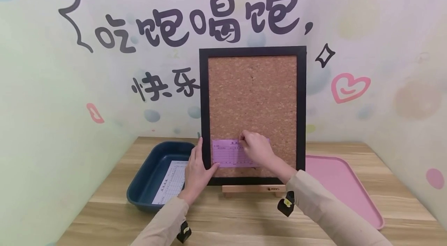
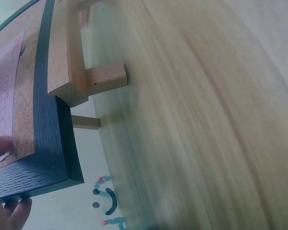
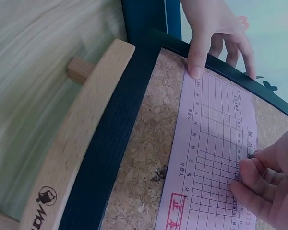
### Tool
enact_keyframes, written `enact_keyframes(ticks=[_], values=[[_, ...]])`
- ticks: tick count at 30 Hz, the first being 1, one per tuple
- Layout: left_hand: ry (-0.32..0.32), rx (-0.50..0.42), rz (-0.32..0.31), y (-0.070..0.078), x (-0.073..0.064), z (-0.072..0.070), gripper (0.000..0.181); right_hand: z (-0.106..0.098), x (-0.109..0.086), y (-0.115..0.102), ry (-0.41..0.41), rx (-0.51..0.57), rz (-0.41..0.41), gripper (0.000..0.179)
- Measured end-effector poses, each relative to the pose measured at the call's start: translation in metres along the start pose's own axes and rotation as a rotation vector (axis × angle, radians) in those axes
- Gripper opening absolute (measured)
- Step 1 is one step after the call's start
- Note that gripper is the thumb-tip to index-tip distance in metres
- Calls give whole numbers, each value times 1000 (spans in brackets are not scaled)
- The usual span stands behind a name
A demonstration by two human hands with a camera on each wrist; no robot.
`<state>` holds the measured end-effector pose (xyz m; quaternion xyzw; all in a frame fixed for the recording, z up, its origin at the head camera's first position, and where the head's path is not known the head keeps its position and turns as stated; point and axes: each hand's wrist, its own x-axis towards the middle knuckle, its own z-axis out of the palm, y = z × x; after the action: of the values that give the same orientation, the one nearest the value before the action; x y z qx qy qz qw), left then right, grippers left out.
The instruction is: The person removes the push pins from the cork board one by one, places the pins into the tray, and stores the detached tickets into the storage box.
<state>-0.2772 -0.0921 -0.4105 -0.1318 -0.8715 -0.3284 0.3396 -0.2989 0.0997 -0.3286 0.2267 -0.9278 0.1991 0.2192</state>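
Observation:
A black-framed corkboard (image 1: 253,98) leans upright on a small wooden easel (image 1: 251,188). A pinkish-purple printed form (image 3: 216,120) lies flat against the lower part of the cork. My left hand (image 1: 197,172) grips the board's left edge; its thumb presses the form's lower left corner, and the other fingers reach around the frame. At the form's top edge, my right hand (image 1: 256,148) pinches a small greyish pushpin (image 3: 251,153), mostly hidden by the fingertips. The right hand's curled fingers touch the form.
To the left stands a dark blue tray (image 1: 137,184) with a white printed form (image 1: 169,182) inside. A pink tray (image 1: 343,184) lies at the right, partly behind the right forearm. Both are on a wooden table (image 1: 244,222) before a decorated wall.

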Motion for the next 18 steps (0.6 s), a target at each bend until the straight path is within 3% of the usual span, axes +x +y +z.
enact_keyframes(ticks=[11, 18], values=[[-10, 3, -10, 0, -1, 0, 95, -8, 3, 1, -68, 35, -2, 5], [-6, 5, 1, 1, -1, -1, 95, -10, 4, 10, -119, 172, 7, 4]])
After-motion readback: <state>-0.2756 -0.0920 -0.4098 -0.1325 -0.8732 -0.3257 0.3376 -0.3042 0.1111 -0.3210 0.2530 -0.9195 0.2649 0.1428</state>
